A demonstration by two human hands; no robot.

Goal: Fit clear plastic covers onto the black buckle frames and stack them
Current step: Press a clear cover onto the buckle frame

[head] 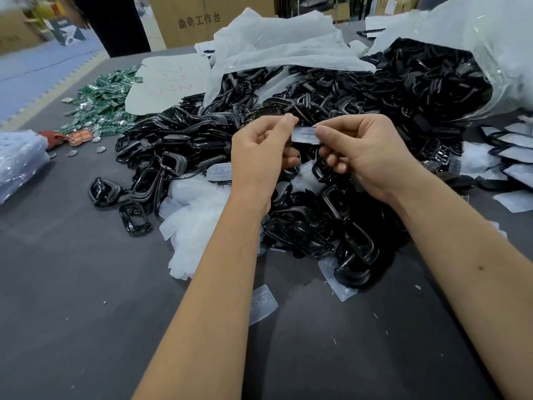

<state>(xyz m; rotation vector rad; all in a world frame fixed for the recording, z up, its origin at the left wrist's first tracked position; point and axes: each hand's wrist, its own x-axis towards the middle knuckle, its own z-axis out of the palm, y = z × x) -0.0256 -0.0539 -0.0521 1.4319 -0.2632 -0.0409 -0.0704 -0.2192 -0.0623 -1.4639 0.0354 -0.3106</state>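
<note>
Clear plastic, a single cover (pixel 305 136), is held up between both hands above the heap of black buckle frames (pixel 288 157), with its long axis running left to right and one end toward each hand. The left hand (pixel 261 153) pinches its left end between thumb and forefinger, the other fingers curled in toward the palm. The right hand (pixel 356 155) pinches the right end the same way; its lower fingers are also hooked round a black buckle frame (pixel 318 168) that hangs just under the cover, though how that frame is turned cannot be made out.

The heap spreads over the grey table (pixel 86 298) and runs back and to the right into a large clear plastic bag (pixel 496 53) lying open on its side, from whose mouth more frames spill. Loose clear covers (pixel 190 226) lie in a pale pile at the near left edge of the heap, and one separate cover (pixel 261 303) lies flat on the table nearer the person than the heap. To the right of the heap, frames already fitted with covers (pixel 510 157) lie overlapping one another. Crumpled white sheet plastic (pixel 277 44) is draped over the far side of the heap. Left of the heap and farther back sits a scatter of small green circuit boards (pixel 106 96), and cardboard boxes (pixel 184 18) stand beyond the table.
</note>
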